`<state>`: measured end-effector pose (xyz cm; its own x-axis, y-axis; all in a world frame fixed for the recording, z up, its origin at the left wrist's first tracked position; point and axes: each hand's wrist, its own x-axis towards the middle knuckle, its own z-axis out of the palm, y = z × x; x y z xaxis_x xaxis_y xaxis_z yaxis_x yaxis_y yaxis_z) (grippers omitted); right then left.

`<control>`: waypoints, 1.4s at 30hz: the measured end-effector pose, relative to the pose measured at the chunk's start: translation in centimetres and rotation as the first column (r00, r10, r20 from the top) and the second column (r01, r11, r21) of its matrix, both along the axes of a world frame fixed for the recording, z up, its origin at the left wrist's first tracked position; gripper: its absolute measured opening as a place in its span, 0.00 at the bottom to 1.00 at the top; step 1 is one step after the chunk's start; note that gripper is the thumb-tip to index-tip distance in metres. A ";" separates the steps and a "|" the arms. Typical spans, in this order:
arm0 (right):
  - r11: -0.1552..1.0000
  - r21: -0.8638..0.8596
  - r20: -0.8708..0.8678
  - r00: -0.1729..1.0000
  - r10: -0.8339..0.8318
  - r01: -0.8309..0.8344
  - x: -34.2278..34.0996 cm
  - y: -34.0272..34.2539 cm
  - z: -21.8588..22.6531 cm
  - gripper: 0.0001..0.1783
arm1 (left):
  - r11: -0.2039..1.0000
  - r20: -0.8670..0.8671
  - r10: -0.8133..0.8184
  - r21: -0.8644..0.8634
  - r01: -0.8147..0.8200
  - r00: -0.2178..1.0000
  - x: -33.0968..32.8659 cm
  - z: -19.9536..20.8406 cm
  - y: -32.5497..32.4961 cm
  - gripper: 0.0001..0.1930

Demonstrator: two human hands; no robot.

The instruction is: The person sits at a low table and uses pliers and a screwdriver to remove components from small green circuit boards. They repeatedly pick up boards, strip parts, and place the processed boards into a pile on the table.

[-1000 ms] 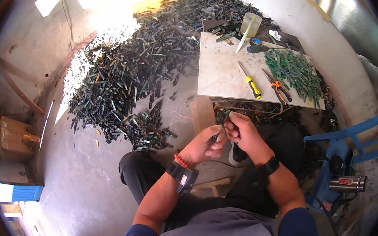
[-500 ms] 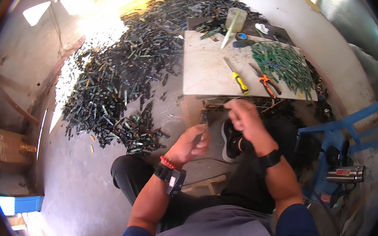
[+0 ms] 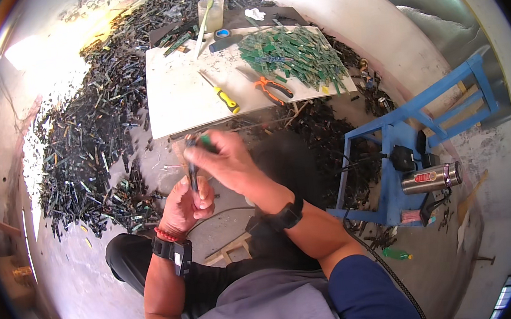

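Observation:
My left hand [image 3: 181,210] is closed around the lower end of a narrow dark strip [image 3: 194,178], held upright above the floor between my knees. My right hand [image 3: 226,162] is bent over the strip's top end, its thumb and fingers pressed together. A small green piece [image 3: 206,142] shows between the right fingers, blurred; whether it joins the strip is hidden. Just beyond my hands lies a white board [image 3: 183,99]. On it are a yellow-handled screwdriver [image 3: 222,95], orange-handled pliers [image 3: 270,88] and a heap of green strips [image 3: 295,53].
A large pile of dark strips [image 3: 94,125] covers the floor at the left and back. A cloudy plastic cup [image 3: 212,14] and blue tape roll [image 3: 222,35] stand at the board's far side. At right, a blue chair [image 3: 387,142] carries a steel flask [image 3: 430,178]. A cable [image 3: 393,272] runs beside me.
My view has turned to the right, bringing more of the blue chair into sight. My right hand, apart from the left before, has come over to the top of the dark strip.

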<state>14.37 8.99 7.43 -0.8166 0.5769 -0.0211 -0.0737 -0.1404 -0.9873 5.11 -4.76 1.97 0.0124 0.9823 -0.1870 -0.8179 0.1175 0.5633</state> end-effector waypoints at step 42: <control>0.897 -0.355 0.201 0.916 0.347 -0.262 -1.6 -1.0 -2.6 0.30 | 0.987 -0.550 0.080 -0.076 -0.145 0.831 0.0 -0.6 0.4 0.21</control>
<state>12.81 8.01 4.81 -0.8926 0.2284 -0.3887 0.2694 -0.4209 -0.8662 5.10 -4.39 1.42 -0.2322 0.9434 -0.2368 -0.3947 0.1311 0.9094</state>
